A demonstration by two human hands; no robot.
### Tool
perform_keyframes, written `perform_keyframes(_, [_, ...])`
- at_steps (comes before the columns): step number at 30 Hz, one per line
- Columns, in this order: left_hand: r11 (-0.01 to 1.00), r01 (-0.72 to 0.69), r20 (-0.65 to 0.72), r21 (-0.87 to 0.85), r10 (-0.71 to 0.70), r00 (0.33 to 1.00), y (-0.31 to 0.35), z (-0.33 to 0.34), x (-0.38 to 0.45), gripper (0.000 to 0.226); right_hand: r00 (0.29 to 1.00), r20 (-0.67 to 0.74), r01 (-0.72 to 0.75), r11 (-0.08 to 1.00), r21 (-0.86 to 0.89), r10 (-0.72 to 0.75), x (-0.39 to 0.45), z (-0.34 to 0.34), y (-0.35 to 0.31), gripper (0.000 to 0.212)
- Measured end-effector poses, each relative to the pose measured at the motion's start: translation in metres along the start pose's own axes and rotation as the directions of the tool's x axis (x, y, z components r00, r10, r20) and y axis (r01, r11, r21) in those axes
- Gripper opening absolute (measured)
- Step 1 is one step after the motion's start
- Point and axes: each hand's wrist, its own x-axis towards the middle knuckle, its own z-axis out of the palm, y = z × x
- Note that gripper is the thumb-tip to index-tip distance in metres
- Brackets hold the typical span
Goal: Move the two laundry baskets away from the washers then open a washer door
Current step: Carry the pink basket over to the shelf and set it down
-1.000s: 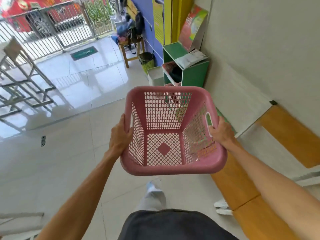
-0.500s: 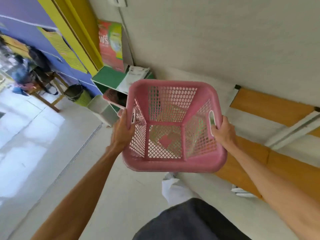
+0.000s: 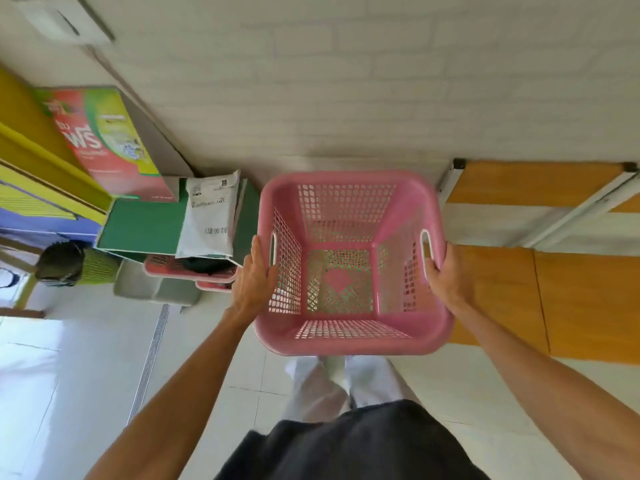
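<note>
I hold an empty pink laundry basket (image 3: 349,336) with mesh walls out in front of me, close to a white wall. My left hand (image 3: 252,275) grips its left rim beside the handle slot. My right hand (image 3: 446,275) grips the right rim with fingers through the handle slot. Another pink basket (image 3: 166,266) with dark contents sits on the floor to the left, partly hidden under the green cabinet. No washer is in view.
A green cabinet (image 3: 142,226) stands at the left with a white parcel (image 3: 207,216) and a red and green box (image 3: 100,140) on top. A bin (image 3: 74,265) stands farther left. An orange bench (image 3: 540,299) runs along the wall at right.
I have turned right toward the wall, carrying the basket. The open tiled floor and gate have left the view, and the green cabinet has shifted to the left of the basket.
</note>
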Motion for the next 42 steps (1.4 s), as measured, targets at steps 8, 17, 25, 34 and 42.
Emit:
perform_keyframes(8, [0.999, 0.008, 0.118, 0.035, -0.012, 0.993, -0.034, 0.055, 0.066, 0.074, 0.996, -0.052, -0.081, 0.981, -0.176, 0.073, 0.011, 0.070, 0.008, 0.038])
perform_keyframes(17, [0.998, 0.066, 0.250, -0.016, -0.059, 0.966, -0.092, 0.149, 0.137, 0.070, 0.986, -0.111, -0.141, 0.976, -0.168, 0.123, 0.041, 0.174, 0.043, 0.044])
perform_keyframes(25, [0.999, 0.043, 0.255, -0.013, -0.038, 0.966, -0.126, 0.240, 0.162, 0.072, 0.980, -0.021, -0.198, 0.971, -0.136, 0.197, 0.072, 0.250, 0.099, 0.040])
perform_keyframes(34, [0.993, 0.114, 0.338, -0.044, -0.093, 0.937, -0.148, 0.313, 0.173, 0.050, 0.927, 0.115, -0.334, 0.927, -0.172, 0.356, 0.098, 0.302, 0.144, 0.030])
perform_keyframes(42, [0.993, 0.116, 0.399, -0.026, -0.096, 0.912, -0.151, 0.323, 0.182, 0.052, 0.915, 0.147, -0.346, 0.917, -0.199, 0.377, 0.104, 0.313, 0.155, 0.030])
